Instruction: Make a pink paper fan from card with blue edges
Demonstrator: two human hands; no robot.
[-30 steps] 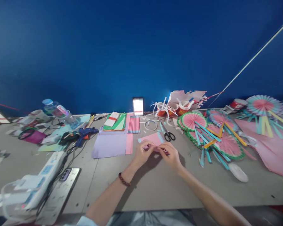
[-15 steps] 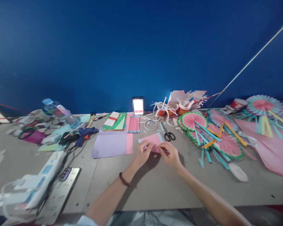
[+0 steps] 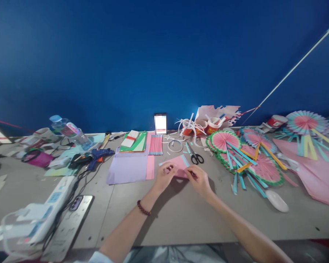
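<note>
Between my two hands is a sheet of pink paper [image 3: 175, 160] with a light-blue band along its right edge. My left hand [image 3: 164, 178], with a dark bead bracelet on its wrist, pinches the near left part of the sheet. My right hand [image 3: 199, 179] pinches the near right corner with thumb and fingers. The near edge looks turned up or folded, though the fingers partly hide it. Just beyond my right hand lie black-handled scissors [image 3: 197, 158]. Left of the sheet, a row of pink-and-blue pleated paper [image 3: 155, 145] rests on pink paper.
Purple paper [image 3: 128, 168] and a green packet [image 3: 140, 142] lie left. Watermelon-patterned paper fans [image 3: 225, 140] and a white spoon-shaped piece [image 3: 277, 201] are right. A glue gun [image 3: 97, 157], bottle [image 3: 71, 131], power strip [image 3: 56, 197] and phone [image 3: 71, 224] stand at far left.
My hands have moved slightly apart along the near edge of the pink paper, showing more of it. A blurred dark shape has come in at the left edge.
</note>
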